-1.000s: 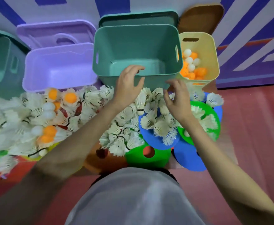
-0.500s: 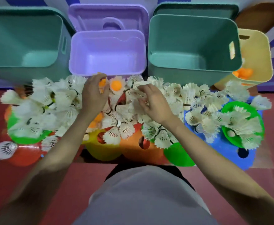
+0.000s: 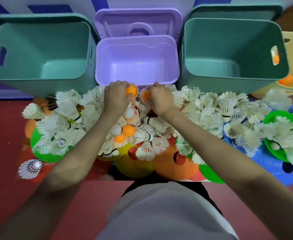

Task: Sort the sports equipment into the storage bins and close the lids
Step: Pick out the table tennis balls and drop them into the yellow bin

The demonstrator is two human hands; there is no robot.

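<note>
Head view: the left hand (image 3: pixel 116 96) curls around an orange ball (image 3: pixel 131 90), and the right hand (image 3: pixel 160 99) grips a 2nd orange ball (image 3: pixel 146 95), both just in front of the purple bin (image 3: pixel 137 44), whose lid (image 3: pixel 138 21) stands behind it. White shuttlecocks (image 3: pixel 210 108) lie heaped over coloured cones (image 3: pixel 175 166), with 2 more orange balls (image 3: pixel 128 130) among them. 2 teal bins (image 3: pixel 38 28) flank the purple one.
</note>
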